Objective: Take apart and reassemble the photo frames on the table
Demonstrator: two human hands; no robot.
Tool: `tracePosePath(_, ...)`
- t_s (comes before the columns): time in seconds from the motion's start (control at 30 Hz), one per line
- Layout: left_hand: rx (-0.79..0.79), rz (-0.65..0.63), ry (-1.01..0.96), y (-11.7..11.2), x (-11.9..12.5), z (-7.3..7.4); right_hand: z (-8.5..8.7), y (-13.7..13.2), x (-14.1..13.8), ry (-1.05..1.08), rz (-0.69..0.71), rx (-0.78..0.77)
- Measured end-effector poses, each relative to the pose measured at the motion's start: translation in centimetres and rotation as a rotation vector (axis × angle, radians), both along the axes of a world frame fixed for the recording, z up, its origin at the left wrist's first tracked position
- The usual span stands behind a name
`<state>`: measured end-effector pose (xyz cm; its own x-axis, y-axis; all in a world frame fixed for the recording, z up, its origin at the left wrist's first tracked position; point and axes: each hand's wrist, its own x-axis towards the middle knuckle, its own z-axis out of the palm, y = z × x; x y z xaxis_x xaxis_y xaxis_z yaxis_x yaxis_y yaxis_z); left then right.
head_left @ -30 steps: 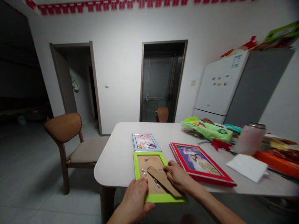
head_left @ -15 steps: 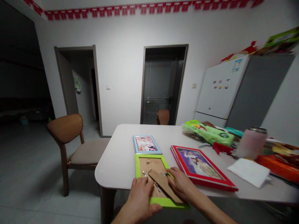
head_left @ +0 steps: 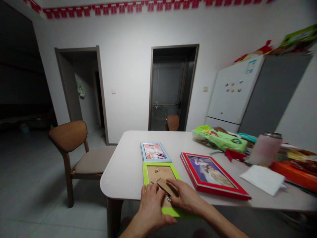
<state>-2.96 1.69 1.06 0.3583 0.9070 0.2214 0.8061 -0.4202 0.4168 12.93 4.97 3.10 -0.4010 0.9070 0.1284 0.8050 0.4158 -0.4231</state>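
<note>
A lime-green picture frame lies face down at the table's near edge, showing its brown backing board and metal clips. A brown stand leg is attached to the backing and slants across it. My left hand grips the frame's near left part, fingers bent over the backing and thumb by the near rim. Curled over the stand leg, my right hand covers most of it and the frame's right side. A light-blue framed photo lies face up against the green frame's far end.
Stacked red picture frames lie to the right. Beyond them are a white paper, a pink bottle, a green pack and an orange box. A wooden chair stands left of the white table.
My right hand has shifted up and left over the stand leg, covering more of it. My left fingers have moved slightly inward on the backing. The view has tilted slightly.
</note>
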Motion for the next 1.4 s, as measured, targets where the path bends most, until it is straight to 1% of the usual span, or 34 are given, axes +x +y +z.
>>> tracePosePath(0.13, -0.005, 0.006, -0.015, 0.0, -0.1, -0.4, -0.1, 0.3, -0.6, -0.156, -0.071, -0.016)
tracePosePath(0.27, 0.007, -0.014, -0.028, 0.2, -0.2, -0.6, -0.3, 0.2, -1.3, -0.276, -0.133, 0.022)
tracePosePath(0.37, 0.018, 0.002, -0.062, 0.3, -0.2, -0.8, -0.3, 0.0, -1.5, -0.309, -0.166, 0.045)
tracePosePath(0.47, 0.021, 0.034, -0.103, 0.2, -0.1, -1.1, -0.1, 0.0, -1.7, -0.318, -0.171, 0.032)
tracePosePath(0.6, 0.022, -0.016, -0.094, 0.0, -0.2, -1.3, -0.3, 0.1, -1.6, -0.3, -0.16, 0.037)
tracePosePath(0.7, 0.022, -0.013, -0.093, -0.1, -0.5, -1.5, -0.7, -0.2, -1.2, -0.244, -0.085, 0.112)
tracePosePath(0.8, 0.034, -0.019, -0.117, -0.2, -0.9, -1.8, -1.2, -1.0, -0.7, -0.149, 0.106, 0.222)
tracePosePath(0.87, 0.037, -0.052, -0.137, -0.3, -1.3, -2.0, -1.3, -1.7, -0.3, -0.105, 0.22, 0.237)
tracePosePath(0.93, 0.033, -0.087, -0.162, -0.3, -1.8, -2.0, -1.3, -2.3, -0.1, -0.074, 0.28, 0.227)
tracePosePath(1.03, 0.021, -0.124, -0.191, -0.4, -2.3, -1.9, -1.0, -3.0, 0.3, -0.037, 0.297, 0.207)
tracePosePath(1.17, 0.014, -0.134, -0.199, -0.4, -2.5, -1.7, -0.7, -3.1, 0.5, -0.013, 0.282, 0.172)
tracePosePath(1.4, -0.007, -0.112, -0.169, 0.0, -2.7, -1.7, -0.7, -2.7, -0.1, -0.107, 0.269, 0.183)
